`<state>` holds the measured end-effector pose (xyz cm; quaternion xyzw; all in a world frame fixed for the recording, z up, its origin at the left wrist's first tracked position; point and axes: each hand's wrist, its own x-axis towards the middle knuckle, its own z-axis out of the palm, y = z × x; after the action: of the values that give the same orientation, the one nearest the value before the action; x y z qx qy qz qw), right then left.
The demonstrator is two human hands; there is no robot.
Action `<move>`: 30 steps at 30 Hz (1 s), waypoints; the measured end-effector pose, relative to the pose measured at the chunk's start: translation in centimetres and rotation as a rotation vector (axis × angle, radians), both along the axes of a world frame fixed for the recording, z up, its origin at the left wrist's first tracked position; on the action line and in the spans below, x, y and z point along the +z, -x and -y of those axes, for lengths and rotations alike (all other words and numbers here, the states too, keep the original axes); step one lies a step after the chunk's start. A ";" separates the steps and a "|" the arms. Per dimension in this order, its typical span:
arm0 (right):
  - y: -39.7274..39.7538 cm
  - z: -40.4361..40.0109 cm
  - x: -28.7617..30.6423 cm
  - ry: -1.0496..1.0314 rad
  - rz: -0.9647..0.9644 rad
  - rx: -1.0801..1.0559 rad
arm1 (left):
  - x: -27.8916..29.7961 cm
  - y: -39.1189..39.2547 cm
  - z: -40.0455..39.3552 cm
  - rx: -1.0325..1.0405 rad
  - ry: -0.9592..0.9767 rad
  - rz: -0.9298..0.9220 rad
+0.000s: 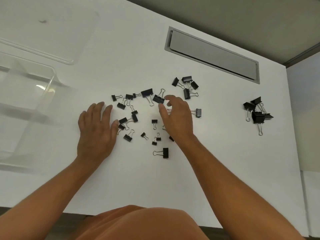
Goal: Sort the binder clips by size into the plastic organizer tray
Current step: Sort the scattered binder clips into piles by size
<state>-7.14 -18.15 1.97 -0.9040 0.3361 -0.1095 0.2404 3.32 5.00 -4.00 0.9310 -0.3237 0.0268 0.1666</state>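
On the white desk (216, 135) I see black binder clips (131, 116) scattered at centre, wire handles pointing every way. My left hand (97, 129) lies flat, fingers straight, thumb touching one clip. My right hand (178, 116) hovers with fingers loosely curled just beside a medium clip (158, 99), holding nothing. The clear organizer tray (26, 94) stands far left.

The white bench (207, 161) carries scattered binder clips (131, 116), with a clear organizer tray (50, 80) well left of them.
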 end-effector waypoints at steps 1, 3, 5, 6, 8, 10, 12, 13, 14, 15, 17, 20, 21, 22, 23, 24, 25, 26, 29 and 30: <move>-1.6 0.6 0.0 0.002 -0.098 0.007 | -0.1 -0.1 0.1 0.014 -0.018 -0.007; -4.1 1.5 -0.4 0.032 -0.245 0.011 | -0.2 -0.1 0.1 0.024 -0.026 -0.010; -5.5 2.0 -1.0 0.042 -0.285 -0.005 | -0.1 -0.1 0.1 0.020 -0.023 -0.003; -5.8 2.1 -1.1 0.028 -0.281 -0.020 | -0.1 0.0 0.1 0.020 -0.027 0.002; -6.1 2.4 -1.2 -0.029 -0.263 -0.057 | 0.0 -0.1 0.1 0.023 -0.035 0.010; -6.0 2.8 -0.7 -0.083 -0.251 -0.090 | 0.1 -0.1 0.1 0.026 -0.041 0.023; -5.4 3.3 0.2 -0.131 -0.198 -0.114 | 0.0 -0.1 0.0 0.024 -0.043 0.030; -4.7 3.5 0.7 -0.156 -0.148 -0.126 | 0.0 -0.1 0.1 0.023 -0.041 0.029; -3.7 3.5 1.4 -0.171 -0.094 -0.135 | 0.0 0.0 0.1 0.025 -0.039 0.027; -2.5 3.4 2.0 -0.174 -0.039 -0.140 | 0.0 0.0 0.1 0.026 -0.038 0.024; 0.6 2.6 3.0 -0.157 0.043 -0.128 | 0.0 0.0 0.2 0.027 -0.041 0.023; 5.8 0.7 2.3 -0.139 0.055 -0.055 | 0.1 0.0 0.2 0.021 -0.043 0.031; 7.3 0.0 1.5 -0.134 0.024 -0.032 | 0.1 -0.1 0.1 0.019 -0.042 0.035; 8.5 -0.6 0.7 -0.126 -0.014 -0.016 | 0.1 -0.1 0.1 0.018 -0.042 0.038; 9.4 -1.1 -0.1 -0.122 -0.036 -0.004 | 0.1 -0.1 0.1 0.016 -0.042 0.041; 10.0 -1.5 -0.6 -0.121 -0.045 0.000 | 0.1 0.0 0.1 0.015 -0.045 0.043; 10.3 -1.7 -1.0 -0.122 -0.041 -0.003 | 0.1 0.0 0.1 0.015 -0.048 0.042; 10.4 -1.7 -1.2 -0.123 -0.034 -0.006 | 0.1 0.0 0.2 0.018 -0.051 0.036; 9.8 -1.8 -0.9 -0.105 -0.005 -0.014 | 0.2 -0.1 0.1 0.018 -0.048 0.021; 9.4 -1.8 -0.5 -0.087 0.017 -0.025 | 0.2 -0.1 0.1 0.018 -0.047 0.022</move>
<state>-16.57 -16.35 1.44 -0.8875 0.3498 -0.1052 0.2809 3.44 4.87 -3.82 0.9371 -0.3178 0.0308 0.1410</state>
